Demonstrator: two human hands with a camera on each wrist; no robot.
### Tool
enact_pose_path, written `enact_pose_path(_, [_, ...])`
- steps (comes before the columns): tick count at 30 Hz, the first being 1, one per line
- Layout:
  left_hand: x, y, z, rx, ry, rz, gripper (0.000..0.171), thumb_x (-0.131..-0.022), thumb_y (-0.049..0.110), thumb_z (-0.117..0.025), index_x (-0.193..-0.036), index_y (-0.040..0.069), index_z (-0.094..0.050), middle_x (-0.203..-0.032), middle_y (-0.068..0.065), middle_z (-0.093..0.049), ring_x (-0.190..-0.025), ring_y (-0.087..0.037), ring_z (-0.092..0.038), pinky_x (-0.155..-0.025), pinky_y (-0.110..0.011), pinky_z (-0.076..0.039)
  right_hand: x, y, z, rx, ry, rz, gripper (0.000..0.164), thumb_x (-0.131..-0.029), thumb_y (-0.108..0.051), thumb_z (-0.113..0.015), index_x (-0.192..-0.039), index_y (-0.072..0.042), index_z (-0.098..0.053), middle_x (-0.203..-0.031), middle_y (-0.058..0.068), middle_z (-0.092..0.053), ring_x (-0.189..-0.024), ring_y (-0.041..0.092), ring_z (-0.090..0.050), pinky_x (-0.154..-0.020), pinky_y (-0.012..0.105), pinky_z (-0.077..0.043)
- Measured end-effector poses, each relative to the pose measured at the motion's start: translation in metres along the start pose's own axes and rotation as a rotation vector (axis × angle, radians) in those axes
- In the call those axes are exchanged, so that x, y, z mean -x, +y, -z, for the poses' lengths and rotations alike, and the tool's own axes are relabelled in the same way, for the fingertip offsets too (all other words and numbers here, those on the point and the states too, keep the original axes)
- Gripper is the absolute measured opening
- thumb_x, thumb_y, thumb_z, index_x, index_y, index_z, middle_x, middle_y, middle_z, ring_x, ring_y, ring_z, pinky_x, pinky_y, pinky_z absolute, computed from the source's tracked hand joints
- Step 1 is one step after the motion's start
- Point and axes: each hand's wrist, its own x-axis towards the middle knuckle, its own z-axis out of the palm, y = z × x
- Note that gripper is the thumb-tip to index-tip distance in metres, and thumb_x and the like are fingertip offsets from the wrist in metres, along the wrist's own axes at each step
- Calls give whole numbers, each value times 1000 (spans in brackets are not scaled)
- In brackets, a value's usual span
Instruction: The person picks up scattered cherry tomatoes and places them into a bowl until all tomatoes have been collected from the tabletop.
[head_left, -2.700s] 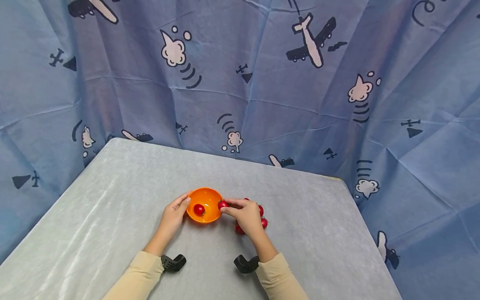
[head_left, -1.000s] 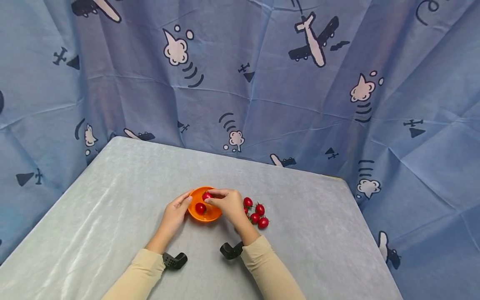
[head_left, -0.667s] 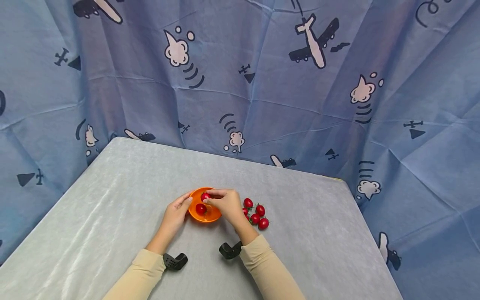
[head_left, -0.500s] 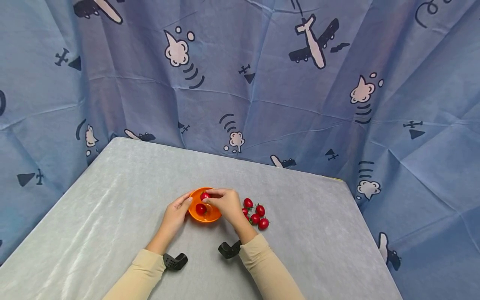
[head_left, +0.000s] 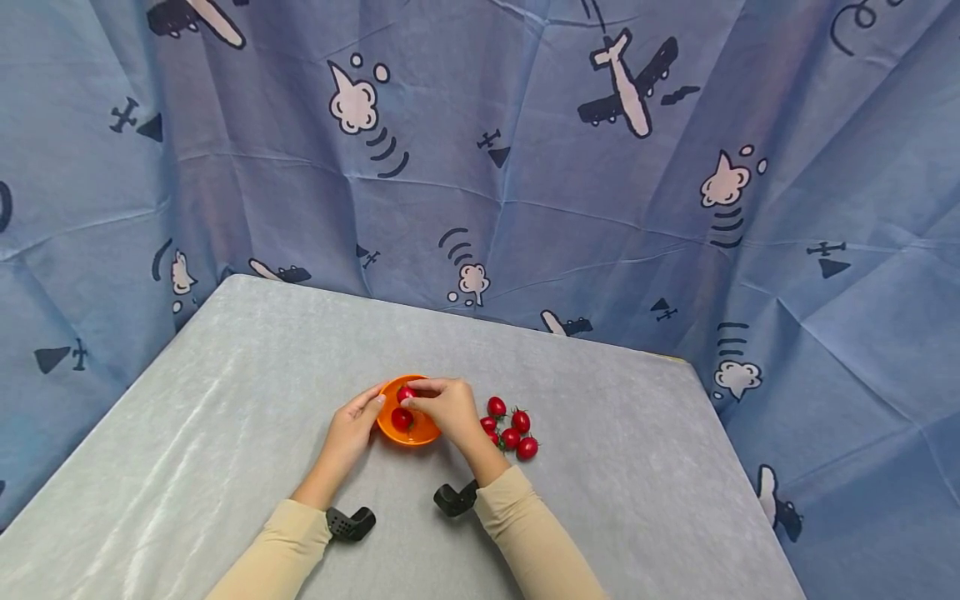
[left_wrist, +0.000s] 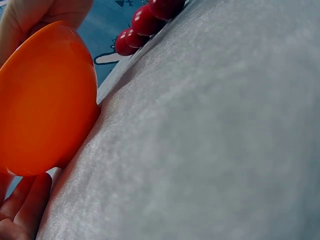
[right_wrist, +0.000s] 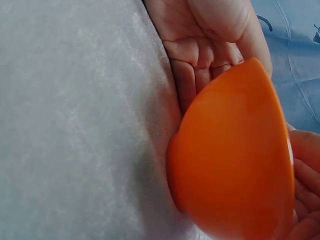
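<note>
At the frame's lower centre, the right hand (head_left: 452, 408) pinches 1 small glossy red tomato (head_left: 405, 394) over the smooth round orange bowl (head_left: 424, 428), best released low beside the other red tomato (head_left: 402, 418) there, while the left hand (head_left: 351, 422) grips the bowl steadily.

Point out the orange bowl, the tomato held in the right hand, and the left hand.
Orange bowl (right_wrist: 234, 157), right wrist view: middle of its outer wall.
Held tomato (head_left: 405, 393), head view: its exposed red skin.
Left hand (head_left: 352, 422), head view: middle of the hand.
</note>
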Motion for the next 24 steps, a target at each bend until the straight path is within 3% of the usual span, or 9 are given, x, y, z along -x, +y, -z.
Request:
enact_pose_path(5, [-1,-1,1,2,4,3,44,-104,28,-53,-142,6,-55,-145,-12,-55,-124,-8,-57,-90,-5,-46,-1,-1,-3,61,-4,38,25,-78,-18,-86,-101,-8,-81,-109,12,-76,-108,27,-68,-89,34,-60])
enact_pose_path(9, [-1,0,1,-14,8,2,44,-104,28,-53,-142,6,-55,-145,-12,-56,-128,-14,-55,-91,-5,-45,-4,-2,-5,111,-14,70,27,-79,-18,-85,-103,-7,-80,-110,13,-76,-110,28,-68,-93,36,-58])
enact_pose_path(13, [-1,1,1,-16,2,4,44,-104,27,-52,-142,6,-54,-145,-13,-56,-131,-20,-54,-91,-6,-46,-4,-2,-6,120,-19,47,28,-79,-21,-84,-105,-9,-80,-112,12,-75,-110,28,-67,-94,37,-58])
enact_pose_path(24, [0,1,0,-15,1,0,42,-104,25,-53,-141,6,-55,-144,-13,-57,-131,-22,-53,-90,-5,-46,-5,-1,-6,147,-60,50,30,-80,-20,-84,-107,-9,-79,-111,12,-75,-105,26,-67,-90,36,-60])
